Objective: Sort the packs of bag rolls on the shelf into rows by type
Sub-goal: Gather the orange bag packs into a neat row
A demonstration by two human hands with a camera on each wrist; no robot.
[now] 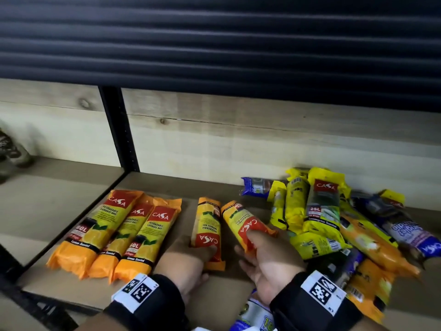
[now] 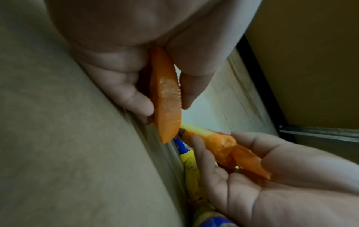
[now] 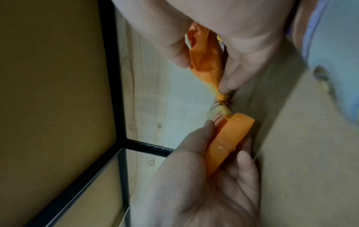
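Three large orange 60L packs (image 1: pixel 114 235) lie side by side at the shelf's left. To their right, my left hand (image 1: pixel 205 254) grips the near end of a smaller orange pack (image 1: pixel 207 225) that lies on the shelf board. My right hand (image 1: pixel 250 244) grips a second small orange pack (image 1: pixel 241 220), tilted beside the first. The left wrist view shows my left hand (image 2: pixel 165 106) pinching the crimped orange end (image 2: pixel 167 98). My right hand (image 3: pixel 205 72), in the right wrist view, holds its pack's bunched orange end (image 3: pixel 205 61).
A mixed pile of yellow, blue and orange packs (image 1: pixel 334 223) fills the shelf's right side. A blue-and-white pack (image 1: pixel 253 314) lies at the front edge under my right wrist. A black upright post (image 1: pixel 119 130) divides the shelf bays. Dark slats hang overhead.
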